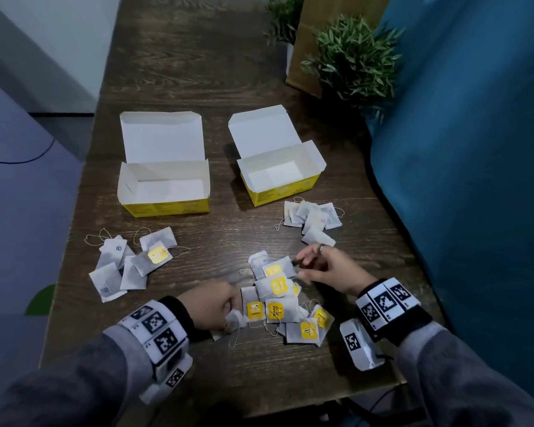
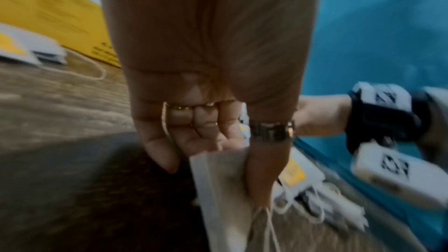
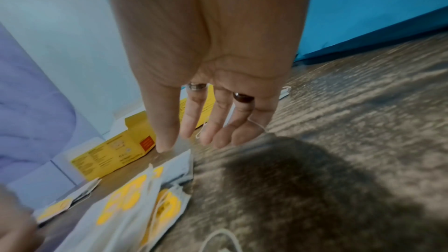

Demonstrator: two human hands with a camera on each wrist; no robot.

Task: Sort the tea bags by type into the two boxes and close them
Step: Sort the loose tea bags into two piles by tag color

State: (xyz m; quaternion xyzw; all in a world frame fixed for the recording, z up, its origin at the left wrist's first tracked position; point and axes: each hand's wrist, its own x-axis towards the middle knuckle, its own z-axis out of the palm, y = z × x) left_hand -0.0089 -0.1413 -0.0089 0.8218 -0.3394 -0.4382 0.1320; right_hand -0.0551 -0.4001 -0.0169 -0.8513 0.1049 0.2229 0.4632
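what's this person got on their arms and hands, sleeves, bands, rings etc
Both arms are in grey sleeves. Each wrist carries a black strap ringed with white blocks printed with black square-code markers, plus a white camera housing with its own marker. The left hand wears gold-coloured rings and a wide metallic ring. The right hand wears a silver ring and a dark ring.

Not much print gives itself up to me here. The yellow tags on my tea bags carry dark lettering, too small to make out. Fine print on the yellow box fronts is blurred. The wrist bands show black-and-white square code patterns, no words.
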